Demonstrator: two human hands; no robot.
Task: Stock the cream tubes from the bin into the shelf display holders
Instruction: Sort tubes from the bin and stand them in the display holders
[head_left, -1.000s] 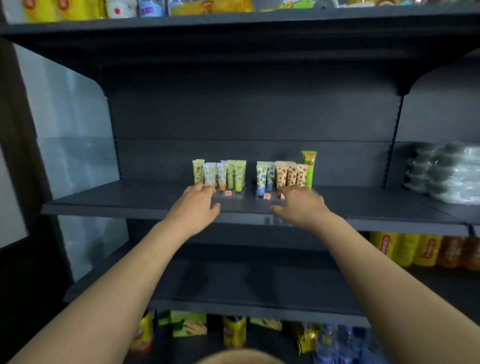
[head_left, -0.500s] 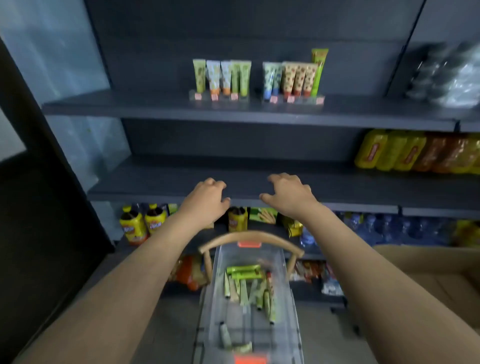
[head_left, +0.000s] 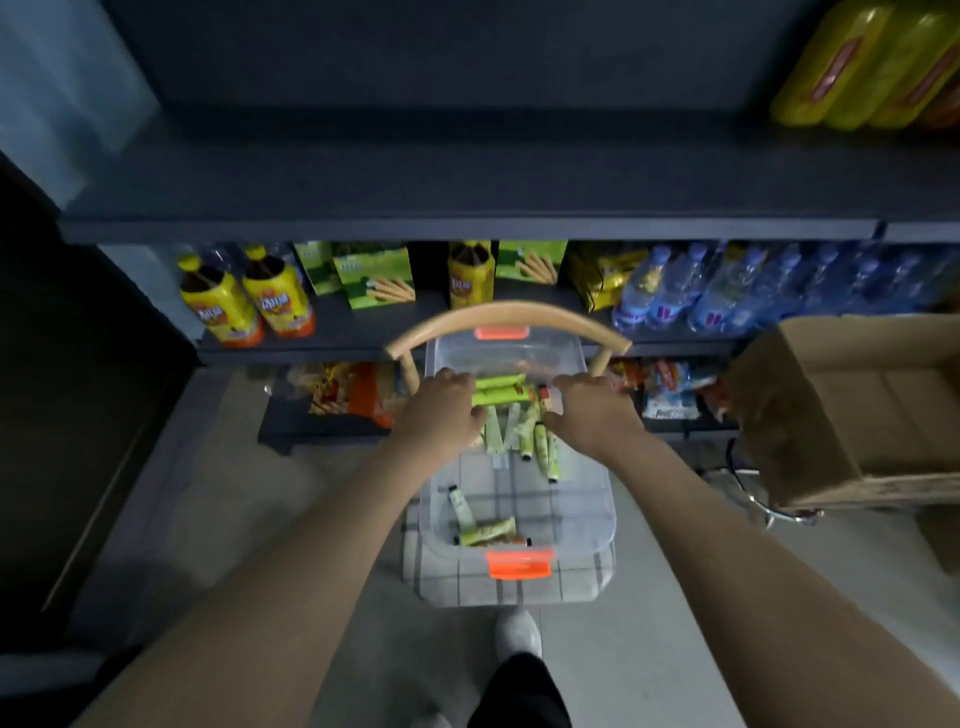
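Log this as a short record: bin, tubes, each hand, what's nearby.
bin: clear bin, orange latches, on a chair seat
tubes: cream tubes piled at the far end, a few at the near end
left hand: over the far pile, grip unclear
right hand: over the far pile, grip unclear
nearby: cardboard box at right, water bottles on low shelf

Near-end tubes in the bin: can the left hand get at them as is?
Probably yes. The bin is open-topped, nothing covers the near-end tubes, and the left hand sits over the far pile, so it need only draw back along the bin.
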